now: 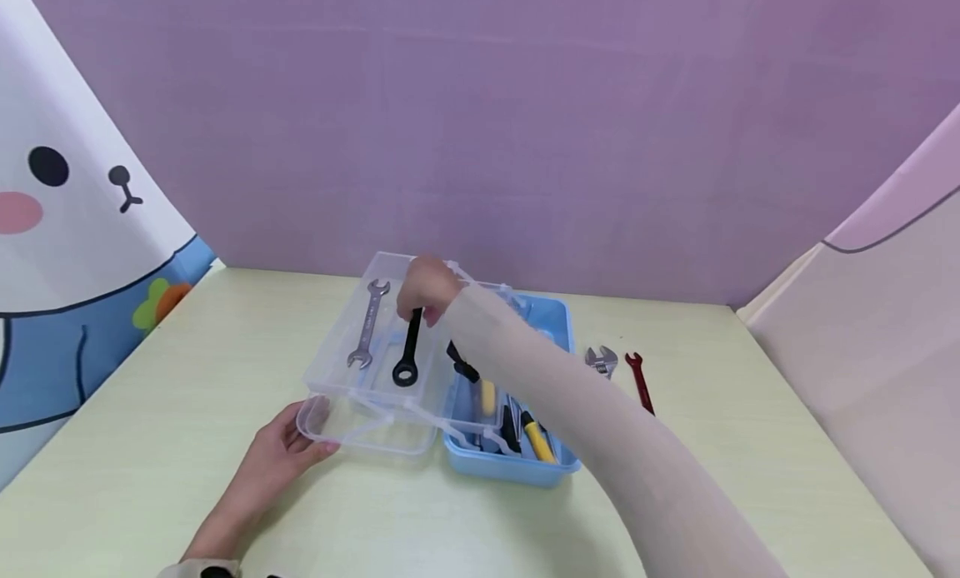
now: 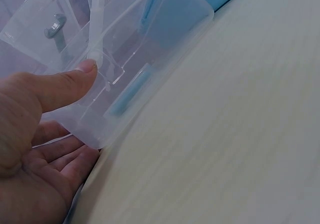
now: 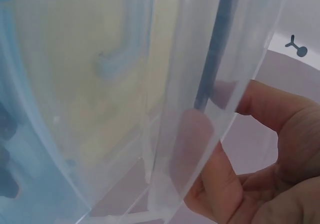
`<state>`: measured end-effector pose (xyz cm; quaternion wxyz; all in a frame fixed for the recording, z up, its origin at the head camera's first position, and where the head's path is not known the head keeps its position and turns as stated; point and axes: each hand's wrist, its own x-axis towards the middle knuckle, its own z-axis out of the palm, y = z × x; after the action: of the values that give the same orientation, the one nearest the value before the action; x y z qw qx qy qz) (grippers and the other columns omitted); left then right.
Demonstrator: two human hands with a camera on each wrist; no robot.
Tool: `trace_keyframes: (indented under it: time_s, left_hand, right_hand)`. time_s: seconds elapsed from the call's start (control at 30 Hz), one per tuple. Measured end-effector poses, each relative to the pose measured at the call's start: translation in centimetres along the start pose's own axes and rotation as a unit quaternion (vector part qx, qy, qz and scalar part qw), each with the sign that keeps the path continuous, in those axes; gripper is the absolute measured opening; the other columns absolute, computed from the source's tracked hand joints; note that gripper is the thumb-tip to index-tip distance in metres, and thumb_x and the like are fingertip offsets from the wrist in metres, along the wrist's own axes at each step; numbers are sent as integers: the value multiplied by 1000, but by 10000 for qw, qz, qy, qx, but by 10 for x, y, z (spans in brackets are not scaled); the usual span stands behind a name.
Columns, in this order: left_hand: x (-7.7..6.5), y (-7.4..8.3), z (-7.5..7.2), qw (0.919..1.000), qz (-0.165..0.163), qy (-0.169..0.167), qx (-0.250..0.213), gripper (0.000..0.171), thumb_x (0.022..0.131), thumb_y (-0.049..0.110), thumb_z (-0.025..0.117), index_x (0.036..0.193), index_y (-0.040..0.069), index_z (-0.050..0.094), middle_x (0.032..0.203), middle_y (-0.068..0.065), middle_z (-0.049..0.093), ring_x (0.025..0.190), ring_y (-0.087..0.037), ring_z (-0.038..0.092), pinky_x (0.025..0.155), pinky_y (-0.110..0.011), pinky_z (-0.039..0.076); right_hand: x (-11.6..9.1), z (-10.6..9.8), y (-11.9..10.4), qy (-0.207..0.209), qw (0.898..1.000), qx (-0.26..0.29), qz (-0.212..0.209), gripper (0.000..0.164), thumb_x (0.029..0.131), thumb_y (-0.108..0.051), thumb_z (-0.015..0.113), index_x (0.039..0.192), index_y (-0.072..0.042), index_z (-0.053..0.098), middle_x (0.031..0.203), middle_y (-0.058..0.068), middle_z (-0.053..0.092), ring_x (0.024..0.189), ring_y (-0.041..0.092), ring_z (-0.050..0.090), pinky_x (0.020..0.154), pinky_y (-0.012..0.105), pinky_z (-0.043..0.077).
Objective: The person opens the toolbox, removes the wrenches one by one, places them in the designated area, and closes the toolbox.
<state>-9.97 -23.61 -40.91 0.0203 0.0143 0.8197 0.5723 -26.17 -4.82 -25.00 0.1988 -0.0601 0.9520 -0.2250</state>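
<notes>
A clear plastic tray (image 1: 337,374) lies across a clear lid (image 1: 360,432) and part of a blue toolbox (image 1: 517,476). My right hand (image 1: 429,286) pinches the upper end of a black ratchet wrench (image 1: 408,357), whose ring end hangs down at the tray. In the right wrist view, its dark shaft (image 3: 212,58) shows through translucent plastic between my thumb and fingers. Left of it lies a silver open-end wrench (image 1: 367,324) in the tray. My left hand (image 1: 281,453) holds the lid's near left corner, thumb on one side (image 2: 70,86), other fingers underneath.
Yellow-handled tools (image 1: 538,439) and black ones lie in the toolbox. An adjustable wrench (image 1: 602,360) and a red open-end wrench (image 1: 640,382) are on the table right of it, partly behind my right sleeve (image 1: 600,428). A purple cloth wall (image 1: 525,145) stands behind the table.
</notes>
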Motion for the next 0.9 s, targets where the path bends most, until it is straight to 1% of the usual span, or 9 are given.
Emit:
trace_keyframes:
  time_s: [0.1,0.23,0.33,0.43,0.6,0.73,0.83,0.9]
  left_hand:
    - [0,-1,0,10000,0,18,24,66,85,8,70,137,-13,34,140,-37,38,126,-42,42,86,-10,49]
    - [1,-2,-1,10000,11,31,48,66,85,8,70,137,-13,34,140,-37,38,126,-43,43,86,-10,49]
    - [1,-2,-1,10000,12,26,39,66,85,8,70,137,-13,34,140,-37,37,126,-44,42,87,-10,49]
    - [1,-2,-1,10000,9,14,13,67,85,8,70,137,-13,33,140,-38,36,127,-45,41,88,-12,49]
    - [0,-2,2,10000,1,15,-12,66,85,7,70,136,-13,34,140,-37,38,126,-43,42,87,-11,49]
    - [0,-3,2,10000,42,52,35,65,85,7,71,135,-12,36,139,-37,40,124,-37,44,85,-9,49]
    - [0,-3,1,9999,71,84,60,65,84,7,71,135,-13,37,138,-37,40,123,-35,45,84,-8,48]
    - [1,-3,1,9999,73,79,51,65,85,7,71,135,-13,36,138,-37,40,123,-35,45,84,-8,48]
  right_hand:
    - [2,2,-3,83,9995,-316,2,6,76,-1,66,76,-4,61,82,7,61,72,21,70,56,23,58]
    - [5,4,-5,126,9976,-680,-10,17,74,-1,62,63,-9,53,71,3,56,64,16,66,46,18,51]
    - [7,5,-5,93,9966,-816,9,22,74,-2,58,58,-11,48,66,1,52,59,13,61,41,16,45]
    - [9,6,-4,70,9960,-886,91,22,74,-4,57,57,-12,47,63,1,54,57,11,61,40,15,44]
    - [8,7,-3,-47,9975,-654,250,17,75,-2,54,60,-10,49,67,3,58,62,13,67,47,17,49]
    - [7,5,-2,-154,9994,-171,256,18,76,2,52,62,-8,47,66,5,54,67,19,68,59,22,57]
    - [7,4,-3,-195,9994,112,278,18,78,3,50,63,-8,46,65,6,53,66,20,68,61,25,58]
    - [7,4,-5,-231,9992,130,300,18,79,3,49,65,-8,46,66,7,54,63,20,67,58,24,57]
